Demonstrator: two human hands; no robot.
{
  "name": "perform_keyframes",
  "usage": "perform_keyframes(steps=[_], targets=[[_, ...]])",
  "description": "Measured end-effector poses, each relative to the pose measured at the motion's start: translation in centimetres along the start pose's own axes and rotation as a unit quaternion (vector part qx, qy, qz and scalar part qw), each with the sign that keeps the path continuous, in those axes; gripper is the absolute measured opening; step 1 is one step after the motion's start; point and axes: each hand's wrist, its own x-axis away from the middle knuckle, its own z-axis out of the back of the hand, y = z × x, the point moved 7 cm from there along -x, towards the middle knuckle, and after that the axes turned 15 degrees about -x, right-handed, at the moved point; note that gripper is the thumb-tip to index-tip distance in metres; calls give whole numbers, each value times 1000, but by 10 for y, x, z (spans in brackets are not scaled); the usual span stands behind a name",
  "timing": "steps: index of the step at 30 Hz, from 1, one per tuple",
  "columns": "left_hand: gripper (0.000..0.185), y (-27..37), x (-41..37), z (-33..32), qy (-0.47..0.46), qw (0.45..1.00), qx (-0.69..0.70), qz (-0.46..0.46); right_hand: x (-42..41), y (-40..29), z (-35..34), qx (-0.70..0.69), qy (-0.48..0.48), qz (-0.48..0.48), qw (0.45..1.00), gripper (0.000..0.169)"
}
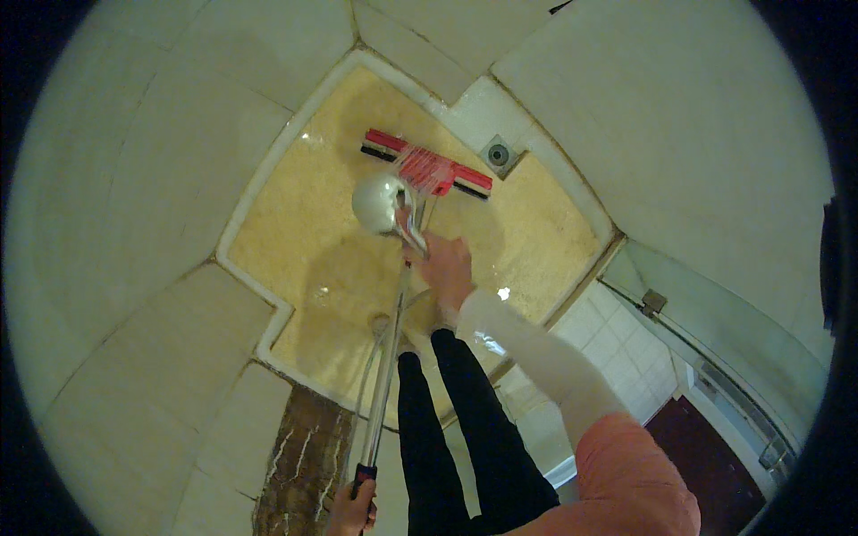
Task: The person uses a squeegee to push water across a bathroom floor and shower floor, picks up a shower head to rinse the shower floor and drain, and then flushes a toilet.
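Observation:
My left hand (354, 508) is closed around the dark grip of a long metal mop pole (383, 392) at the bottom of the view. At the pole's far end, a red mop head (429, 169) with a black strip along its lower edge lies on the wet yellow shower floor (281, 221). My right hand (448, 268) grips the handle of a chrome handheld shower head (377, 203), just above the pole. Water streams from it onto the middle of the red head. Whether my right fingers also touch the pole cannot be made out.
A square floor drain (498, 155) sits in the corner beyond the mop head. Tiled walls (154, 167) and a white raised border (251, 175) enclose the floor. On the right stands a glass panel (730, 328) with a metal fitting (652, 302). A hose (364, 378) hangs beside the pole.

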Motion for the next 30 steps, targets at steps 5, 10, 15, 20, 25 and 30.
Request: perform_keyframes(steps=[5, 10, 15, 20, 25, 30], targets=[[39, -17, -27, 13, 7, 1000, -25, -2, -115, 91, -27, -3, -44, -105, 994, 53], [37, -42, -29, 19, 35, 997, -23, 67, -90, 96, -52, -36, 12, -118, 992, 48], [30, 8, 7, 14, -20, 1000, 14, 1, -13, -1, -3, -53, -50, -152, 986, 38], [29, -2, 3, 24, 12, 1000, -4, -23, -16, -19, 7, 9, -1, -37, 999, 35], [33, -24, -28, 32, 2, 997, 58, 49, -108, 83, -31, -203, -43, -138, 969, 33], [19, -43, -40, 50, 35, 992, -24, -115, -89, 124, -7, -425, 122, -61, 895, 30]])
